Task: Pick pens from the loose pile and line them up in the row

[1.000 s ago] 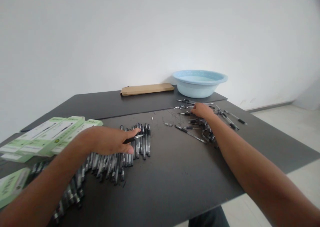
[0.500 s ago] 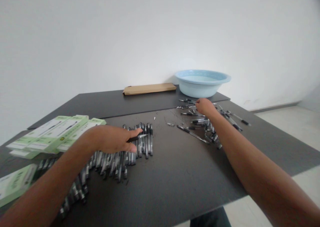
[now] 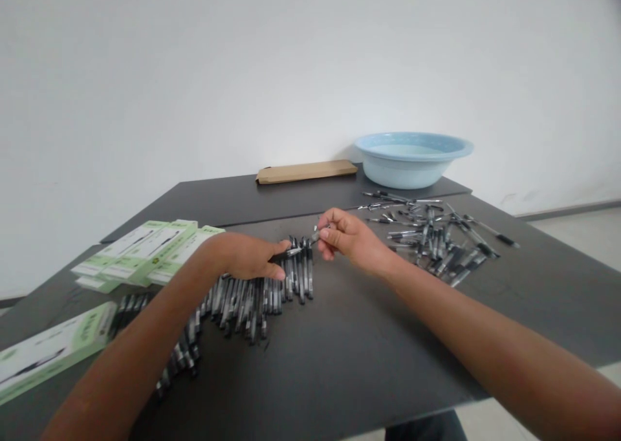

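My left hand is closed on a black pen, its bare tip pointing right. Under and beside this hand lies a long row of capped pens. Just right of the pen tip, my right hand pinches a small clear pen cap between thumb and fingers; part of it is covered. The cap is close to the pen tip, and I cannot tell whether they touch. A loose heap of pens and caps is spread on the right side of the table.
Green-and-white pen boxes are stacked at the left, with another box nearer me. A flat cardboard piece and a light blue basin stand at the back by the wall. The dark table has a seam across it.
My right hand has come left from the loose heap to the pen tip, now with a small cap in its fingers. My left hand still holds the pen. The view has shifted slightly left.
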The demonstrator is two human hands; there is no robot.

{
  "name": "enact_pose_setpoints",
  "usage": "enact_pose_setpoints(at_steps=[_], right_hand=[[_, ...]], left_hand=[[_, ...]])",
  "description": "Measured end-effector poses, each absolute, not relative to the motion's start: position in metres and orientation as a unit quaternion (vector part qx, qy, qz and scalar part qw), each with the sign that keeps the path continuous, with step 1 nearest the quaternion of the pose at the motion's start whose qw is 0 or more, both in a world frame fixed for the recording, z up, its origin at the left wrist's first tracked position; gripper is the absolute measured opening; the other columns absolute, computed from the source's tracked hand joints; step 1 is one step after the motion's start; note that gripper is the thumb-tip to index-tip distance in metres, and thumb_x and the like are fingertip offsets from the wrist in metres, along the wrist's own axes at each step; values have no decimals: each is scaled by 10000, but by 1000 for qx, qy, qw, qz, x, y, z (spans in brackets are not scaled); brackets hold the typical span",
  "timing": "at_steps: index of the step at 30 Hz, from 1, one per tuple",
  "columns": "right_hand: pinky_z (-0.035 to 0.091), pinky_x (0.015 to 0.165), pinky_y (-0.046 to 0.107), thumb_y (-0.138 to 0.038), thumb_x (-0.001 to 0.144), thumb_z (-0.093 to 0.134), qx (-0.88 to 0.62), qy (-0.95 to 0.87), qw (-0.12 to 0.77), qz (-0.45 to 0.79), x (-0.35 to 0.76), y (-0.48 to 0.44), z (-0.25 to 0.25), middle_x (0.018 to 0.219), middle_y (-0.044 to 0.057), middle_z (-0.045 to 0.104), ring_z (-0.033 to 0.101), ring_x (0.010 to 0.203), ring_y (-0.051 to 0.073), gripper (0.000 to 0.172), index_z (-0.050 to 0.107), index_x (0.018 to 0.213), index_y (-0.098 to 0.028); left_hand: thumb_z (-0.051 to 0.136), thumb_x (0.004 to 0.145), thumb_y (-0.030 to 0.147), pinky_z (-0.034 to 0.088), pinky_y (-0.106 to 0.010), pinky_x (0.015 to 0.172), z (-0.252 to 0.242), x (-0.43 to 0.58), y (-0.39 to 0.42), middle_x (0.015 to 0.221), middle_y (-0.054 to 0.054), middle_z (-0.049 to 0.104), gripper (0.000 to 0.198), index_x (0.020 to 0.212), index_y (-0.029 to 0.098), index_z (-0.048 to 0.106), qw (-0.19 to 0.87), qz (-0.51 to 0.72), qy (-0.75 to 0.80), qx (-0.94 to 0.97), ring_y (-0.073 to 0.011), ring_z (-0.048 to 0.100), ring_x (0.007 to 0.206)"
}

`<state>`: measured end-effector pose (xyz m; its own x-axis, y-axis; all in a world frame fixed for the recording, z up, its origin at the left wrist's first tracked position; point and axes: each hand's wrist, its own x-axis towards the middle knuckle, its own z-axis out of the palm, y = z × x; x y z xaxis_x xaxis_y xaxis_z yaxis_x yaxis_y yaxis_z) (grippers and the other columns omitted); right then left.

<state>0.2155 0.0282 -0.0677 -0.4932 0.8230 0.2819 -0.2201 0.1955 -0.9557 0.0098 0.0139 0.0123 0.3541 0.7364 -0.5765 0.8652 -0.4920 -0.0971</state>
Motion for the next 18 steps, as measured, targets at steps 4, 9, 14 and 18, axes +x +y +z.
enact_pose_setpoints(at_steps=[4,9,14,18], right_hand=[[457,527,242,-390,764,647,-204,-626,418,626,212,25,-74,655,-24,619,566,519,101,301,457,877,-187],[476,550,249,-371,786,638,-185,-632,412,630,215,22,-74,696,-10,634,593,557,107,283,469,907,-179],[482,550,237,-365,798,627,-189,-639,421,616,214,18,-73,697,-7,634,596,560,101,267,475,908,-175],[479,554,225,-357,809,617,-199,-645,426,603,213,15,-73,689,-13,620,585,560,91,248,475,904,-177]], left_hand=[[355,873,563,377,-391,941,12,13,15,1391,-197,406,766,1467,133,133,115,-306,486,810,-319,485,1188],[377,874,541,394,-374,924,9,12,19,1376,-183,442,749,1467,144,148,123,-302,475,817,-310,493,1180],[379,878,532,413,-346,890,6,11,20,1351,-179,481,738,1465,140,164,124,-299,463,825,-300,517,1154],[390,875,533,419,-333,870,5,12,20,1334,-168,505,739,1465,151,164,136,-295,458,828,-298,538,1127]])
